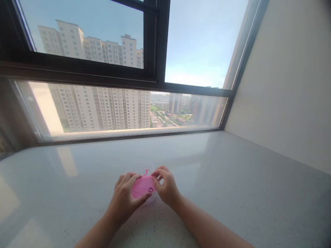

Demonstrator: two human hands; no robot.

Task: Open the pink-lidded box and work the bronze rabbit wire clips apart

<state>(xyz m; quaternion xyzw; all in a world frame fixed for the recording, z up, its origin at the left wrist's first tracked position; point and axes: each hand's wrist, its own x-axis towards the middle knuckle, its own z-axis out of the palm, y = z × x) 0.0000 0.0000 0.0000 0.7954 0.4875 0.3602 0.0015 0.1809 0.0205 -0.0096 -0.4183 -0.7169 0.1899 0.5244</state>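
Note:
A small, flat pink case (141, 187) with rounded edges is held low over the pale sill, in the middle of the head view. One small dark ring (150, 189) shows on its face, and a thin pink strip (147, 172) sticks up behind its far edge. My left hand (126, 193) grips the case from the left, fingers over the far edge and thumb along the near one. At its right edge, my right hand (167, 186) is closed in a pinch, with thumb and fingertips touching the case. Those fingertips partly hide that corner.
The glossy, speckled sill (232, 193) spreads around my hands and reflects light. Beyond it stands a dark-framed window (160, 44), with tall buildings (103, 106) outside. A plain pale wall (284, 86) borders the sill on the right.

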